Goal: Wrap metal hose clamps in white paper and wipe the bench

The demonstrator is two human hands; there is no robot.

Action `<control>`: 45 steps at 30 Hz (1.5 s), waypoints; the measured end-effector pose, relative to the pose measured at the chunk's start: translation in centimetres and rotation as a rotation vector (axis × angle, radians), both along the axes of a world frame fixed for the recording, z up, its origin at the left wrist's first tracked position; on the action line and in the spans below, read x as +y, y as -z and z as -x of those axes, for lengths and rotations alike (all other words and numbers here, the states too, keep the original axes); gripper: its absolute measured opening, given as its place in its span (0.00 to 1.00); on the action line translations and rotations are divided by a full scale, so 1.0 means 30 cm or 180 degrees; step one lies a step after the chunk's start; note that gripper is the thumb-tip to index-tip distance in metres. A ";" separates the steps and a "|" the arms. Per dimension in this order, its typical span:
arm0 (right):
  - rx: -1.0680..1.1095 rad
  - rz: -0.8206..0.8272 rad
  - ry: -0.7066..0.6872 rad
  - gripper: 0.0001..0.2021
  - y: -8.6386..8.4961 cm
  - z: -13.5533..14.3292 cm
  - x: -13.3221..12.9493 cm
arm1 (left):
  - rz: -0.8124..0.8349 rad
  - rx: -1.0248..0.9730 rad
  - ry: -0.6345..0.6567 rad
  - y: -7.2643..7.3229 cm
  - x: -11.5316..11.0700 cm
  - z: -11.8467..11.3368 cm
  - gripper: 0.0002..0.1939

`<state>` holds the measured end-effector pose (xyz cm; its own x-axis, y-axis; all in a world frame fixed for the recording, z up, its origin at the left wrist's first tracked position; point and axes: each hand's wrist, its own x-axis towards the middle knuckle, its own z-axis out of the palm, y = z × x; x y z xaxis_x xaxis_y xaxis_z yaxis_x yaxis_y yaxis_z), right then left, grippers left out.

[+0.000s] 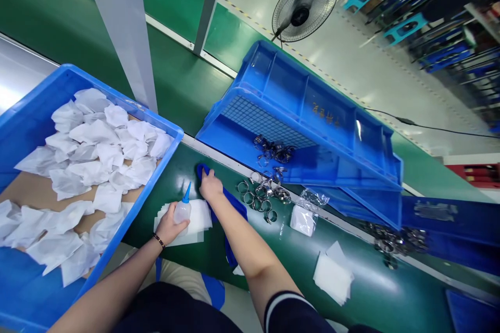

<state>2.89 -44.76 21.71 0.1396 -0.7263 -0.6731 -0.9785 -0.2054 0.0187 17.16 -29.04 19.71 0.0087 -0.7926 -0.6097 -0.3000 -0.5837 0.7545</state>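
My left hand (pixel 171 225), with a beaded bracelet at the wrist, is closed around a small translucent squeeze bottle (pixel 182 212). A pointed blue nozzle (pixel 187 192) tops the bottle, which stands nearly upright over a stack of white paper sheets (pixel 201 214). Further forward, my right hand (pixel 211 186) has its fingers closed on a dark blue cloth (pixel 237 206). Part of that cloth is hidden under my right forearm. To the right of this hand, several shiny metal rings (pixel 262 205) lie on the green table (pixel 269 239).
On the left, a blue bin (pixel 156 179) holds many crumpled white paper packets (pixel 97 132). A tilted blue crate (pixel 312 109) with metal pieces (pixel 275 150) stands ahead. Rightward are a plastic-wrapped white pack (pixel 302 220), more paper sheets (pixel 333 276) and another metal pile (pixel 398 239). A fan (pixel 304 8) stands beyond.
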 end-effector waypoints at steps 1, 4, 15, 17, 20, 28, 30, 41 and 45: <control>0.0039 0.0015 0.0070 0.33 -0.003 -0.004 -0.009 | -0.0005 0.0009 -0.0003 0.000 0.000 0.000 0.27; 0.0057 -0.0029 0.0097 0.33 -0.009 -0.015 0.009 | -0.0030 0.0058 -0.0026 0.002 0.001 -0.001 0.27; -0.0045 -0.0151 0.0156 0.35 -0.021 -0.023 0.016 | -0.0037 0.0077 -0.0020 0.002 -0.006 0.003 0.27; -0.0037 -0.0191 0.0126 0.35 -0.029 -0.023 0.013 | -0.0045 0.0097 -0.0019 -0.002 -0.008 0.001 0.27; -0.0006 -0.0113 0.0174 0.34 -0.040 -0.026 -0.004 | -0.0029 0.0050 -0.0022 -0.006 -0.011 0.000 0.27; -0.0014 -0.0216 0.0042 0.33 -0.044 -0.032 0.031 | 0.0011 0.0000 0.0023 -0.004 -0.012 -0.002 0.26; 0.0060 -0.0153 0.0118 0.33 -0.049 -0.029 -0.018 | 0.0000 -0.0048 0.0038 -0.002 -0.011 -0.003 0.27; 0.0001 -0.0232 -0.0028 0.31 -0.056 -0.013 -0.024 | 0.0016 -0.0065 0.0051 0.011 -0.006 -0.002 0.26; 0.0090 -0.0143 0.0110 0.33 -0.050 -0.016 -0.058 | 0.0021 -0.0029 0.0052 0.003 -0.011 -0.004 0.26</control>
